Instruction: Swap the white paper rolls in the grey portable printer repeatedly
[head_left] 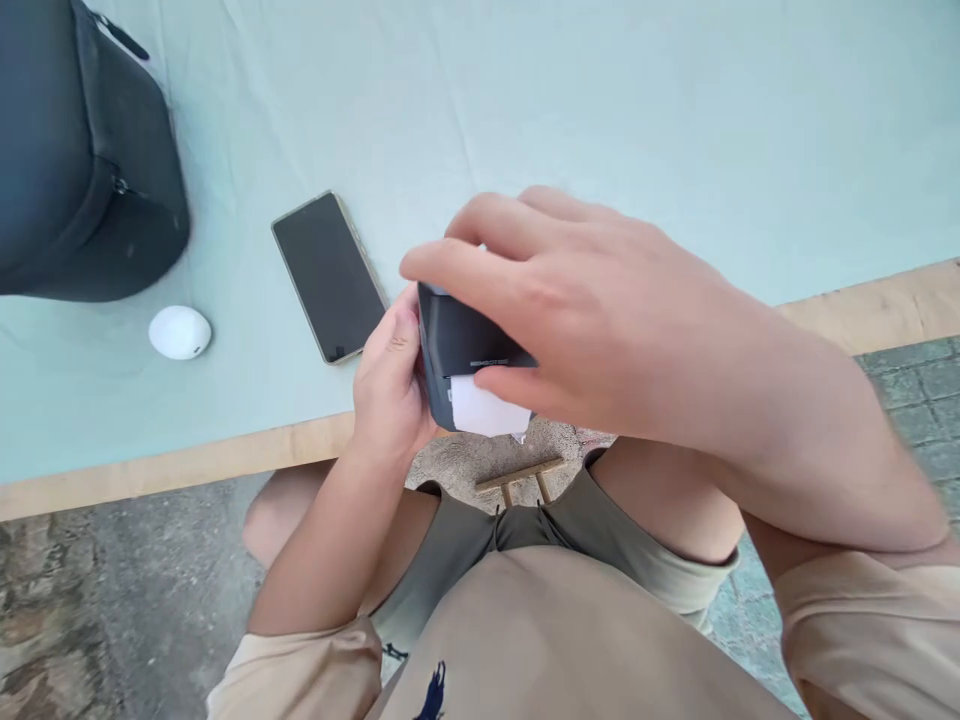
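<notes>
Dark box (pixel 459 345) with a white paper slip (pixel 484 408) at its lower edge sat in our grasp just off the table (pixel 600 120) edge; our left hand (pixel 390 385) gripped its side, our right hand (pixel 592 320) clasped it from above, beside a phone (pixel 328 275), white egg-shaped object (pixel 179 332) and dark bag (pixel 75 150)

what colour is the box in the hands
Dark grey, nearly black, with a white slip at its lower edge; the box shows in the head view.

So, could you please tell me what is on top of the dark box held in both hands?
The right hand lies over the dark box, fingers curled across its top; a white paper slip hangs at its front. The box's top face is covered by that hand.
</notes>
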